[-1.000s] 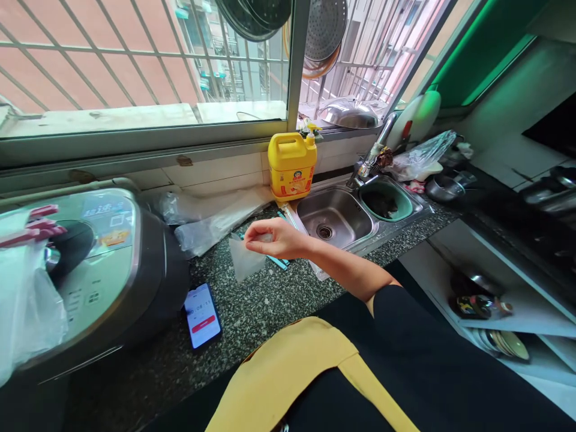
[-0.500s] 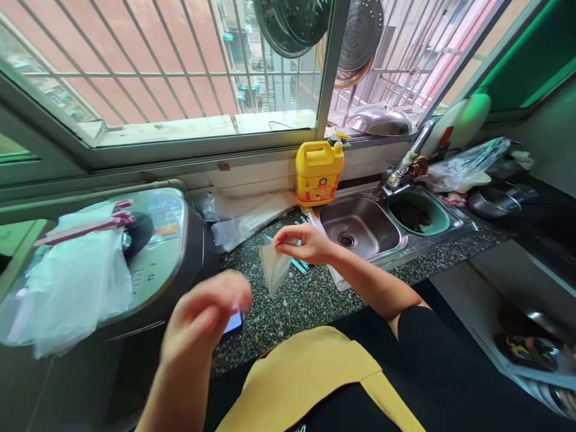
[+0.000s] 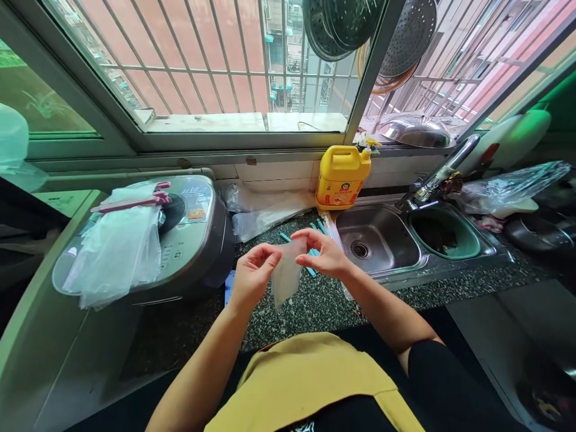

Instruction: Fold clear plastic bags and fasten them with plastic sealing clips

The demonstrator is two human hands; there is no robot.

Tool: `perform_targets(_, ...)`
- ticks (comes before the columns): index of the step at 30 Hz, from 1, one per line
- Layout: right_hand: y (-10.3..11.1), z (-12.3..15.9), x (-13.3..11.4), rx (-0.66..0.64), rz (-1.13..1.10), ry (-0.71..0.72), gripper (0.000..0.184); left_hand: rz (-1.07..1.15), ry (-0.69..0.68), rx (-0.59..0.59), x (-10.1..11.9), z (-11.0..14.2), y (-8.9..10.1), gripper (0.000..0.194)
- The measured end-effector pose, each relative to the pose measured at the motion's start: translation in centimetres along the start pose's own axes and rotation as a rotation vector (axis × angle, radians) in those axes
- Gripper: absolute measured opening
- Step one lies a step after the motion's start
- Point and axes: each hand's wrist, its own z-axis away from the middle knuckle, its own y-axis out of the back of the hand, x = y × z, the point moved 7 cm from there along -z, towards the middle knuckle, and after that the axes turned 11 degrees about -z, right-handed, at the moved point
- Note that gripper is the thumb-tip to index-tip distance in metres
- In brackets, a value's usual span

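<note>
A small translucent plastic bag [image 3: 287, 281] hangs over the counter between my hands. My left hand [image 3: 252, 275] pinches its upper left edge between thumb and fingers. At the upper right, my right hand [image 3: 324, 253] has closed its fingertips on the bag's top edge. Several turquoise strips [image 3: 321, 227] lie on the counter behind my right hand, partly hidden by it. A phone [image 3: 229, 285] beside my left wrist is mostly covered.
On the left stands a rice cooker [image 3: 191, 240] with plastic bags [image 3: 126, 240] and pink strips [image 3: 130, 203] on its lid. More clear bags [image 3: 270, 213] lie along the wall. A yellow jug [image 3: 343, 180] stands by the sink [image 3: 382, 234], which holds a green basin [image 3: 461, 249].
My left hand has come into view and moved up to the bag, gripping its left edge. The right hand still holds it. The view has swung left.
</note>
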Motion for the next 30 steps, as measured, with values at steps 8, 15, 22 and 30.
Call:
perform_targets(8, 0.0, 1.4, 2.2, 0.142, -0.099, -0.041, 0.04, 0.029, 0.026, 0.007, -1.5, 0.2, 0.0, 0.027)
perform_targets(15, 0.2, 2.9, 4.9, 0.27, -0.198, -0.113, 0.04, 0.006, 0.113, -0.036, -3.7, 1.1, -0.7, 0.033)
perform_targets(22, -2.3, 6.3, 11.5, 0.204, -0.013, -0.21, 0.032, 0.034, 0.194, 0.141, -6.1, 1.4, 0.8, 0.036)
perform_targets(30, 3.0, 7.9, 17.1, 0.098, 0.571, -0.616, 0.018, -0.108, 0.209, 0.209, -7.8, 2.1, 1.8, 0.034)
